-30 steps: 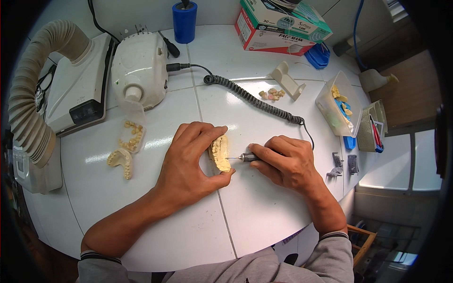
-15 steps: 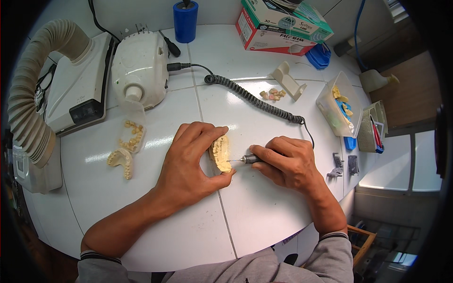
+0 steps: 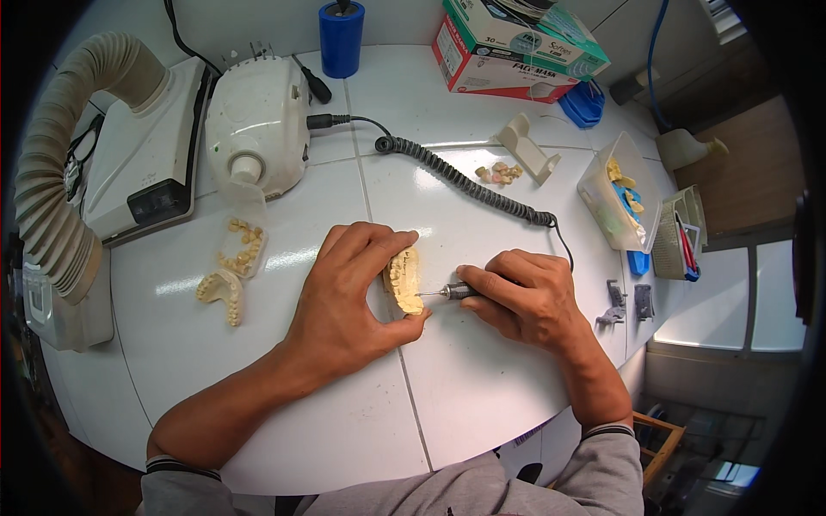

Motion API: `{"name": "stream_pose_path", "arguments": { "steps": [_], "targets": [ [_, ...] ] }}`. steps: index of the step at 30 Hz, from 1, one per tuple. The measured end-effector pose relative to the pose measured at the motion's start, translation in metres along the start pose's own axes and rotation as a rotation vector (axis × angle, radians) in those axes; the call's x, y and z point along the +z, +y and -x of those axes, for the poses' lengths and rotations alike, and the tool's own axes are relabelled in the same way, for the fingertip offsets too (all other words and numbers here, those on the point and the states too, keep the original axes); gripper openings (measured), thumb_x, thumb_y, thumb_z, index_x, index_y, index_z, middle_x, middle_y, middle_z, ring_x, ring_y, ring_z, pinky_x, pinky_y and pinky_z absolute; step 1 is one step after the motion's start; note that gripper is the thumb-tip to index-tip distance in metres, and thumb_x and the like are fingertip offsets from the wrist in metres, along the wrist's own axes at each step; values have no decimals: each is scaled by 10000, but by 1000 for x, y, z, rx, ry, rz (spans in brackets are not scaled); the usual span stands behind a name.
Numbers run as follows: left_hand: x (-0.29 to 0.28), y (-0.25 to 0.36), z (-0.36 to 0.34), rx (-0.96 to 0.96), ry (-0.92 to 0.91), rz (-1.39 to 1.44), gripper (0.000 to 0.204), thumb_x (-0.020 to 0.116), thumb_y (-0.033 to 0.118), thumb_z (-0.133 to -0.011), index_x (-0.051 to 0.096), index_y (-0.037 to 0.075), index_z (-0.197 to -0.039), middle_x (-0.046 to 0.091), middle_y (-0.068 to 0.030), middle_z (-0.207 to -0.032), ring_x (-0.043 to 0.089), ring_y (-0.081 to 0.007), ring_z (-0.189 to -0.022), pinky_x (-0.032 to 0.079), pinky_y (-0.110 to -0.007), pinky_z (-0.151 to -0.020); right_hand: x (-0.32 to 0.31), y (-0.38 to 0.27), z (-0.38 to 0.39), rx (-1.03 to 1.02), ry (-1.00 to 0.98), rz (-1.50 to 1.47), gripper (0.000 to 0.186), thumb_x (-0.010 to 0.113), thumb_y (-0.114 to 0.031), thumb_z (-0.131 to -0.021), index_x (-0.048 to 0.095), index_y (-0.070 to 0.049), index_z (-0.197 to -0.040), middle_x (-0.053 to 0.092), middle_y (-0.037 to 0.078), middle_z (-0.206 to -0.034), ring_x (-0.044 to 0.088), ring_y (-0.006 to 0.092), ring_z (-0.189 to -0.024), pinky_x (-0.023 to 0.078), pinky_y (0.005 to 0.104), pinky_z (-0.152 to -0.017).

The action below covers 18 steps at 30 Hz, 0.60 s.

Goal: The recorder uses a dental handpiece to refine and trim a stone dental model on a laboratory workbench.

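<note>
My left hand (image 3: 348,297) grips a cream plaster dental model (image 3: 405,279) by its two ends, thumb at the near end and fingers at the far end. The model is tilted so its flat face with handwriting shows, a row of teeth along its left side. In my right hand (image 3: 527,297) is a dental handpiece (image 3: 456,291), held like a pen. Its thin bur reaches the model's right edge near the lower end. A coiled black cord (image 3: 469,182) runs from the control box toward the handpiece.
At left stand a flexible suction hose (image 3: 39,185) and a white control box (image 3: 256,129). Another dental model (image 3: 221,295) lies beside a small clear box of teeth (image 3: 242,249). Farther right are a cream handpiece stand (image 3: 527,148), a plastic tub (image 3: 613,202) and face mask boxes (image 3: 508,60).
Almost nothing differs; the whole picture has shifted very slightly. Both hands keep the same hold, with the bur still at the model's edge.
</note>
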<state>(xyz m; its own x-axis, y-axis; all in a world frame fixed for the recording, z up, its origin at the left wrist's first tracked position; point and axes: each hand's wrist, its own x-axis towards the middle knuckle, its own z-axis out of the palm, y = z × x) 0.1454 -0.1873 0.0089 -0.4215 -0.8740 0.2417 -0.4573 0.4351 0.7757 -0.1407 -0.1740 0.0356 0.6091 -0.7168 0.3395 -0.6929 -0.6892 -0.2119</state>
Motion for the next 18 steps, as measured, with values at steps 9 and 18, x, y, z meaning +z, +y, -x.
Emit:
{"name": "stream_pose_path", "arguments": {
  "steps": [9,18],
  "targets": [
    [0,0,-1,10,2,-12,768,967,178,-712,735,16,-1426,698,-154,-1264,663,-328,-1197,580,-443,-1042,-1,0,0,-2,-7,2,282,934,-314,-918,835,-169,-1139,658,-32,-800,670,136,-647,513,324,-520],
    [1,-1,-1,6,8,0,768,966,170,-710,733,10,-1424,696,-159,-1262,663,-324,-1193,592,-432,-1028,0,-1,0,10,-4,-6,272,930,-318,-927,831,-172,-1134,655,-29,-800,664,138,-641,507,324,-516]
  ]
}}
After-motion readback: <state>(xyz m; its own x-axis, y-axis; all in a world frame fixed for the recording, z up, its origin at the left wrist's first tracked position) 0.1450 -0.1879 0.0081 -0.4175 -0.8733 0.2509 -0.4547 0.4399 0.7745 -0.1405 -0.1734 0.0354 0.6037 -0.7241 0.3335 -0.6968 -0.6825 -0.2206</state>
